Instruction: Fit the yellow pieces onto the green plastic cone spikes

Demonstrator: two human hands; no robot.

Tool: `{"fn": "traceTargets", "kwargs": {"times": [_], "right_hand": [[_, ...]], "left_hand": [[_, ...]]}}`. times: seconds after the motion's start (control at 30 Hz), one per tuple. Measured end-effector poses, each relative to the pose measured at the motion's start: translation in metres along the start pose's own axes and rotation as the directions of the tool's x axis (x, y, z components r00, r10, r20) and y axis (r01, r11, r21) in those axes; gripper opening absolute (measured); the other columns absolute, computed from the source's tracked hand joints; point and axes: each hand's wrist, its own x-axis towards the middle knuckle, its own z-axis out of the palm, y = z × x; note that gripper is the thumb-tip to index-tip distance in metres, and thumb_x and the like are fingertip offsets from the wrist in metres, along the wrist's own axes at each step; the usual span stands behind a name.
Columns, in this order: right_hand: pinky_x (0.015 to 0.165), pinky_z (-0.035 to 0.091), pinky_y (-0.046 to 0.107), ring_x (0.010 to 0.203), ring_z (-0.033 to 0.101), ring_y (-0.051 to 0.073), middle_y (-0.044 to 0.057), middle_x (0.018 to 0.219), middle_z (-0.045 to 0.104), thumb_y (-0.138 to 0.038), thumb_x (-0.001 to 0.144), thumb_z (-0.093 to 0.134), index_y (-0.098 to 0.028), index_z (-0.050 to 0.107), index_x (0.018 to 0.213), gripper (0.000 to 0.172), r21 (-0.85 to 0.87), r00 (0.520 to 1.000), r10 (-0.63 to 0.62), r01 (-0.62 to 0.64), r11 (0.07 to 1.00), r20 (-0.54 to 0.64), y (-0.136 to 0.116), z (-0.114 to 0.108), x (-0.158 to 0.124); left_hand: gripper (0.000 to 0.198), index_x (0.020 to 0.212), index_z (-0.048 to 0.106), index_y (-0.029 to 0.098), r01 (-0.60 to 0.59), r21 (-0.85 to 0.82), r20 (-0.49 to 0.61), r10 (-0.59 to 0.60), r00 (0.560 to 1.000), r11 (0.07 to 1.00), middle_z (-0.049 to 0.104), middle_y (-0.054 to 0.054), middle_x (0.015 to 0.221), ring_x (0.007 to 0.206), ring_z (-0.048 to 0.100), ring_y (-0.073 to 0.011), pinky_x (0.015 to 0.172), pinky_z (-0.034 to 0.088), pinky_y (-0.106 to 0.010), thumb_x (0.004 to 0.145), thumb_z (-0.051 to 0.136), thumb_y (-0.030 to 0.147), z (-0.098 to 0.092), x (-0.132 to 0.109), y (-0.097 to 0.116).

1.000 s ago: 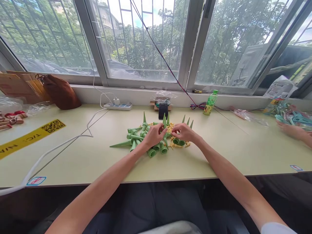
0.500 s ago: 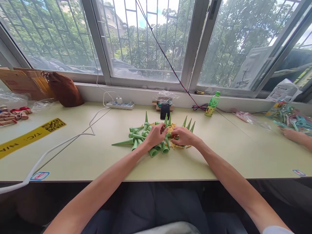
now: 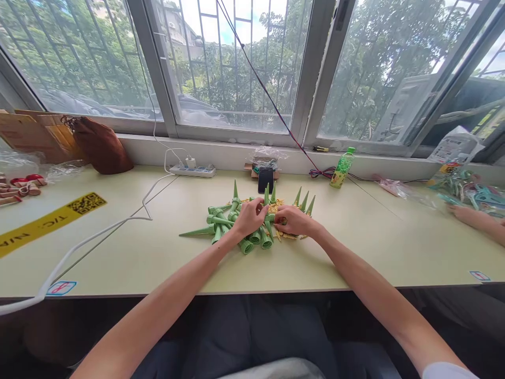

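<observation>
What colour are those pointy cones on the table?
The cones are plain green, seen best in the head view.

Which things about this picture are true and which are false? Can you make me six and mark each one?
1. The left hand is at the pile of green plastic spikes. True.
2. All the spikes stand point up. False: some point up, but several lie on their sides.
3. The small loose pieces by the spikes are blue. False: the small loose pieces are yellow.
4. The smartphone is nearer the window than the pile is. True.
5. The green-capped bottle lies on its side. False: the green-capped bottle stands up.
6. Another person's hand shows at the picture's right edge. True.
</observation>
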Motion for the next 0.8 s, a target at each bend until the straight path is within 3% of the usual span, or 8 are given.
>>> {"fn": "traceTargets", "kwargs": {"times": [0.23, 0.63, 0.8], "right_hand": [[0.067, 0.042, 0.027, 0.071, 0.051, 0.014, 0.003, 0.075, 0.057, -0.012, 0.079, 0.063, -0.017, 0.063, 0.072, 0.009, 0.015, 1.0, -0.02, 0.02, 1.0, -0.021, 0.003, 0.005, 0.001], [0.078, 0.044, 0.029, 0.085, 0.052, 0.015, 0.007, 0.099, 0.051, -0.022, 0.095, 0.047, -0.019, 0.057, 0.088, 0.012, 0.143, 0.965, 0.014, 0.025, 0.989, -0.263, -0.008, 0.003, 0.005], [0.069, 0.041, 0.027, 0.072, 0.051, 0.015, 0.003, 0.083, 0.058, -0.027, 0.097, 0.041, -0.019, 0.051, 0.09, 0.014, 0.215, 0.957, 0.114, -0.056, 0.975, -0.267, -0.005, 0.008, 0.006]], "left_hand": [[0.02, 0.085, 0.059, 0.017, 0.004, -0.006, -0.011, -0.004, 1.0, 1.0, 0.056, 0.002, 0.058, 0.052, 0.047, -0.0125, 0.057, 0.037, -0.026, 0.087, 0.053, 0.036, 0.001, 0.001, -0.002], [0.02, 0.092, 0.052, 0.018, 0.111, -0.16, -0.083, -0.125, 0.989, 0.981, 0.064, -0.004, 0.08, 0.059, 0.057, -0.0135, 0.056, 0.042, -0.025, 0.088, 0.051, 0.037, -0.003, 0.005, -0.003], [0.021, 0.09, 0.053, 0.017, 0.108, -0.156, -0.085, -0.122, 0.989, 0.982, 0.064, -0.004, 0.08, 0.059, 0.057, -0.0133, 0.056, 0.043, -0.025, 0.087, 0.052, 0.038, -0.004, 0.004, -0.004]]}}
